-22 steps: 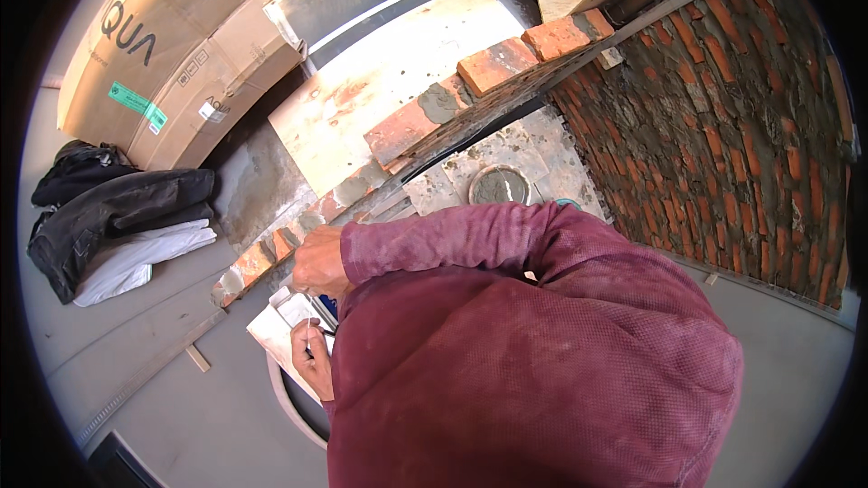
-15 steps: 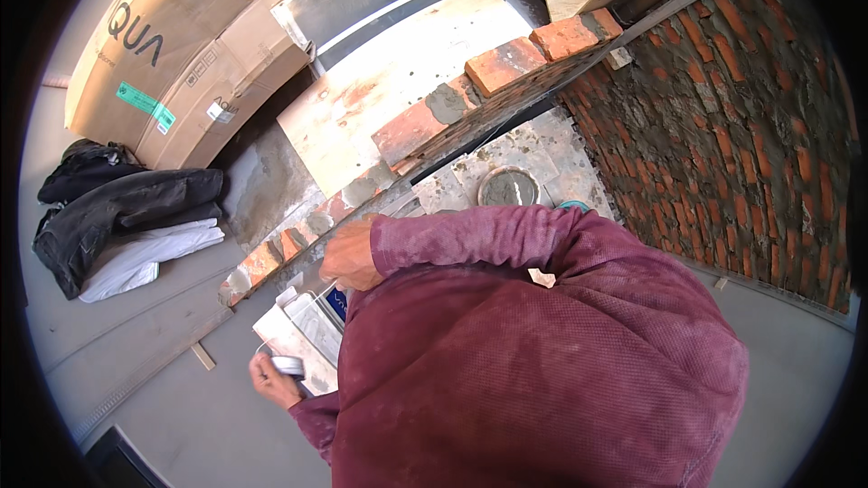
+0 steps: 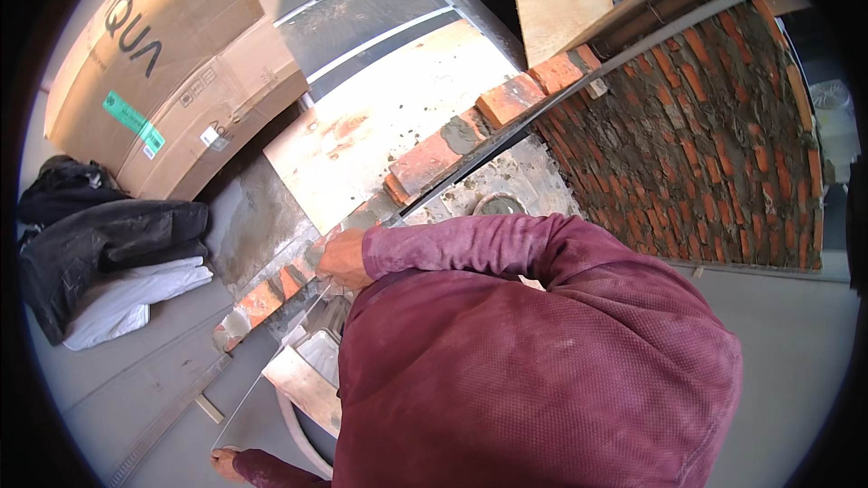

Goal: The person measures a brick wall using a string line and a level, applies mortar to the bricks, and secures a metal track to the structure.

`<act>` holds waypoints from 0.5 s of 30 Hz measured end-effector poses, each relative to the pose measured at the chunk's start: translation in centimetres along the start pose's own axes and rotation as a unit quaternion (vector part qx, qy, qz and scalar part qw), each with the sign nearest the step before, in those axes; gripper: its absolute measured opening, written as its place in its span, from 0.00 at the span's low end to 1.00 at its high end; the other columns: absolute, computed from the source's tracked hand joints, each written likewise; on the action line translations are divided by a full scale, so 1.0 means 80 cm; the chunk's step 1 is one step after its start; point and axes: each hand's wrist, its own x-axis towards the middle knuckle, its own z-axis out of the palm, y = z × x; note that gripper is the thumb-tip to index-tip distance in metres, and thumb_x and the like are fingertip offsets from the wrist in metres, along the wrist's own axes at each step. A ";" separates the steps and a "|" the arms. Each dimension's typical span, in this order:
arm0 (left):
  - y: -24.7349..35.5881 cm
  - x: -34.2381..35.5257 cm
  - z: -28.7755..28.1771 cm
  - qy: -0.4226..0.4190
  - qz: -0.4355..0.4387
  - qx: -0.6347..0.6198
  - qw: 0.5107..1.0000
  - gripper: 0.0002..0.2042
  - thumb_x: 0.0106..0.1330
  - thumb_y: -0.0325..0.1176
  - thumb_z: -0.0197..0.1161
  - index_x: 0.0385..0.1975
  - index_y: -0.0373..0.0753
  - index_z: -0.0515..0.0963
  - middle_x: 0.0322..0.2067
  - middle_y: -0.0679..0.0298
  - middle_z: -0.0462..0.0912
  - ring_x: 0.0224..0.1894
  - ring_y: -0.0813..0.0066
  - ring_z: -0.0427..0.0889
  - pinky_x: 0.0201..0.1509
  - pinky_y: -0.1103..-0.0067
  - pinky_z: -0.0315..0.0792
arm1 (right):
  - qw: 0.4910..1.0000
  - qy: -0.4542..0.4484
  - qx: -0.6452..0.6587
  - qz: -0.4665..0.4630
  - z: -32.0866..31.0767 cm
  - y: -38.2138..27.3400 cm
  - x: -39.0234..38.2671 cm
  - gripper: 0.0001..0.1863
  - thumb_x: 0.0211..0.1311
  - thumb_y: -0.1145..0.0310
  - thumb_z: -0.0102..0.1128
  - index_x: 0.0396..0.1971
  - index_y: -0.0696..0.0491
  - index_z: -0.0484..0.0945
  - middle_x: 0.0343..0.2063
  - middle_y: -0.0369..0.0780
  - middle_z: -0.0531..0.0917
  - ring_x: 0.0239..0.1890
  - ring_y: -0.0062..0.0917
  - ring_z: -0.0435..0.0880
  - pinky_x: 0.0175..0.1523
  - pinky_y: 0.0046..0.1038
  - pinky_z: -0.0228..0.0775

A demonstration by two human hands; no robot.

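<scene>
A thin pale string (image 3: 254, 381) runs taut between my two hands. At the lower left, my left hand (image 3: 224, 464) is closed around its end, with a small pale edge showing at the fingers; the rest of what it grips is hidden. My right hand (image 3: 344, 258) is closed on the string's other end beside the low brick wall (image 3: 425, 163), its fingertips partly hidden. The wall runs diagonally, with mortar patches along its top. Below my right hand are a pale tray-like container (image 3: 318, 352) and a light board (image 3: 303, 386).
A plywood sheet (image 3: 362, 126) lies beyond the wall. A large cardboard box (image 3: 172, 81) and dark clothes (image 3: 117, 244) are at the left. A round mortar bucket (image 3: 499, 205) stands behind my right arm. A mortar-smeared brick wall (image 3: 696, 145) rises at the right.
My left hand has moved down and left, away from my right hand, lengthening the visible string. The white roll at my left hand no longer shows clearly. The whole view has shifted slightly.
</scene>
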 end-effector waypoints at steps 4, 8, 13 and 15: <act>-0.096 0.069 0.060 -0.036 0.038 -0.192 0.980 0.18 0.59 0.45 0.61 0.43 0.41 0.82 0.39 0.55 0.85 0.39 0.60 0.84 0.43 0.68 0.77 | 0.999 -0.027 0.027 -0.028 0.007 -0.029 0.064 0.06 0.56 0.68 0.60 0.31 0.53 0.80 0.25 0.48 0.81 0.33 0.44 0.81 0.39 0.42 0.72; 0.066 0.032 0.041 0.018 0.065 0.046 0.997 0.11 0.57 0.46 0.62 0.38 0.56 0.84 0.39 0.67 0.84 0.45 0.62 0.80 0.43 0.62 0.74 | 0.997 -0.008 0.079 0.003 -0.006 -0.032 0.081 0.12 0.59 0.67 0.60 0.41 0.57 0.79 0.38 0.48 0.82 0.41 0.42 0.81 0.47 0.39 0.72; 0.091 0.011 0.085 -0.014 0.028 0.040 0.999 0.11 0.60 0.45 0.61 0.39 0.54 0.84 0.41 0.71 0.82 0.49 0.67 0.74 0.48 0.61 0.65 | 0.998 -0.040 -0.006 -0.048 -0.005 -0.046 0.108 0.14 0.59 0.69 0.60 0.44 0.58 0.77 0.42 0.49 0.81 0.48 0.44 0.78 0.52 0.37 0.71; 0.099 0.009 0.088 -0.022 0.021 0.040 0.999 0.10 0.60 0.45 0.61 0.38 0.53 0.84 0.41 0.72 0.82 0.48 0.68 0.74 0.48 0.62 0.64 | 0.995 -0.083 0.031 -0.049 -0.017 -0.065 0.111 0.13 0.60 0.71 0.57 0.43 0.61 0.77 0.40 0.51 0.80 0.44 0.44 0.80 0.49 0.36 0.72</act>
